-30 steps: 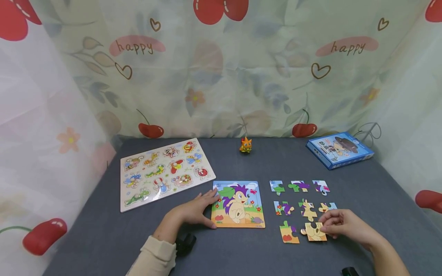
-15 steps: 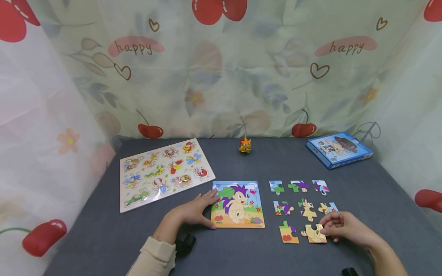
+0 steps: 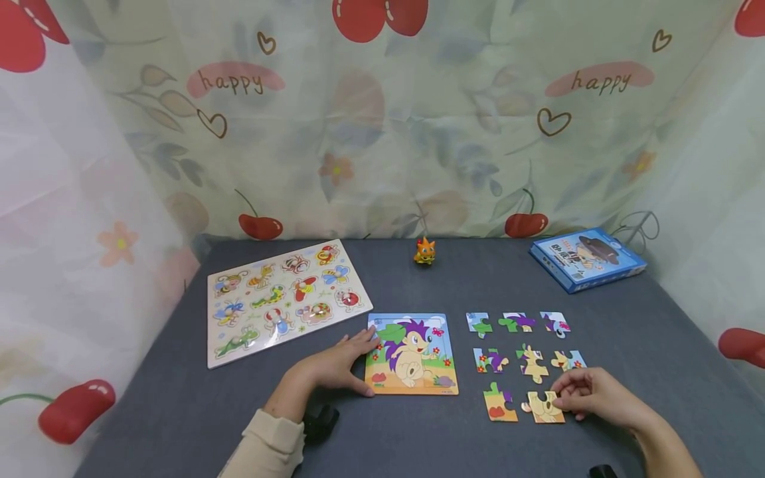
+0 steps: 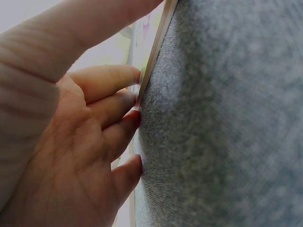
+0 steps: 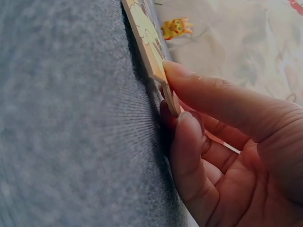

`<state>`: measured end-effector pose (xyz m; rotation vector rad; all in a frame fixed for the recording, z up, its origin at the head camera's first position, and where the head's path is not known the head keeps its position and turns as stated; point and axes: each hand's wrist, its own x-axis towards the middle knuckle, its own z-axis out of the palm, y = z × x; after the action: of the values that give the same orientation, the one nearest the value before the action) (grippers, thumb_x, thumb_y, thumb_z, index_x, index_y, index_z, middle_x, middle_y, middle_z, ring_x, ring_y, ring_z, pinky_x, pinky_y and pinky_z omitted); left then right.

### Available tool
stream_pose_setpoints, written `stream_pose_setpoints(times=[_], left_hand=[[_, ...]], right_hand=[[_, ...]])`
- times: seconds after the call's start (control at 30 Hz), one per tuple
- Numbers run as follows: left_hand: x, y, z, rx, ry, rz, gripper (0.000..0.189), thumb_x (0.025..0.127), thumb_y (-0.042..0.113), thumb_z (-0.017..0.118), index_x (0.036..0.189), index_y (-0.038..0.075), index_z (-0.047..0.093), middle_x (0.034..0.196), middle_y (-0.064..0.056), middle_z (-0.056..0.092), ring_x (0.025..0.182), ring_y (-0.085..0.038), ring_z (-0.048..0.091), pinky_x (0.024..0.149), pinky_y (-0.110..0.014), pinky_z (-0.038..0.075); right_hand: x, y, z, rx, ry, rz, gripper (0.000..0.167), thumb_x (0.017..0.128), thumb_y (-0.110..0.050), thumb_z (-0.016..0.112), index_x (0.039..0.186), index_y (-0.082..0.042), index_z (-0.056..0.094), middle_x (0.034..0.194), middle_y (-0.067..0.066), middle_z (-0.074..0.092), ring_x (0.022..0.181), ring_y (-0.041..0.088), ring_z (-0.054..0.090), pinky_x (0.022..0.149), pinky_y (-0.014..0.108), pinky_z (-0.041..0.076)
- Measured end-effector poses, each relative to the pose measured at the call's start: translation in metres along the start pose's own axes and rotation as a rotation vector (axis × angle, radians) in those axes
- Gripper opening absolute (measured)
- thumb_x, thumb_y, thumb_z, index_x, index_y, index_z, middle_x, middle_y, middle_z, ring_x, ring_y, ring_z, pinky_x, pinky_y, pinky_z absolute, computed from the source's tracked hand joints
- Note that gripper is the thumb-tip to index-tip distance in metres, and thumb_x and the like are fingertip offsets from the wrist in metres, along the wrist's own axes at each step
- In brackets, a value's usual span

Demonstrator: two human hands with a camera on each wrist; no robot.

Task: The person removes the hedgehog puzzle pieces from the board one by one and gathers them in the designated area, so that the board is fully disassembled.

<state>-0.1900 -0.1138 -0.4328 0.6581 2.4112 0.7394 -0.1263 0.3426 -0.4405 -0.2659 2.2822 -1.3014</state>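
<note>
My left hand (image 3: 339, 365) rests at the left edge of a square hedgehog puzzle board (image 3: 412, 385), fingertips on its rim and thumb by the near corner. In the left wrist view the fingers (image 4: 116, 135) touch the board's thin edge. My right hand (image 3: 597, 395) pinches the right side of a cream and orange puzzle piece (image 3: 546, 410), low over the table in the nearest row. The right wrist view shows the thumb (image 5: 203, 85) on the printed face of this wooden piece (image 5: 147, 42), with fingers at its side and underneath.
Several loose puzzle pieces (image 3: 501, 406) lie in rows right of the board. An insect puzzle board (image 3: 299, 322) lies at the back left. A small orange toy figure (image 3: 425, 252) stands at the back, and a blue box (image 3: 588, 259) lies back right.
My right hand has drawn the pinched puzzle piece slightly toward me. My left hand stays in place on the board.
</note>
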Motion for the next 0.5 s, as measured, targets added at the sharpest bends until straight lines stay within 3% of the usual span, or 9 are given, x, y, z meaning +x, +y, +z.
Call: stream_pose_setpoints(times=[0.5], left_hand=[[0.0008,0.0006,0.0,0.005,0.004,0.001,0.089,0.075,0.037,0.076,0.147,0.016,0.029,0.158,-0.004,0.011,0.145,-0.035,0.006,0.115,-0.055,0.01]], right_hand=[[0.0007,-0.0075,0.0034,-0.038,0.073,0.126,0.04,0.08,-0.03,0.073,0.093,0.006,0.06,0.075,0.001,0.061,0.066,0.008,0.06,0.061,0.027,0.056]])
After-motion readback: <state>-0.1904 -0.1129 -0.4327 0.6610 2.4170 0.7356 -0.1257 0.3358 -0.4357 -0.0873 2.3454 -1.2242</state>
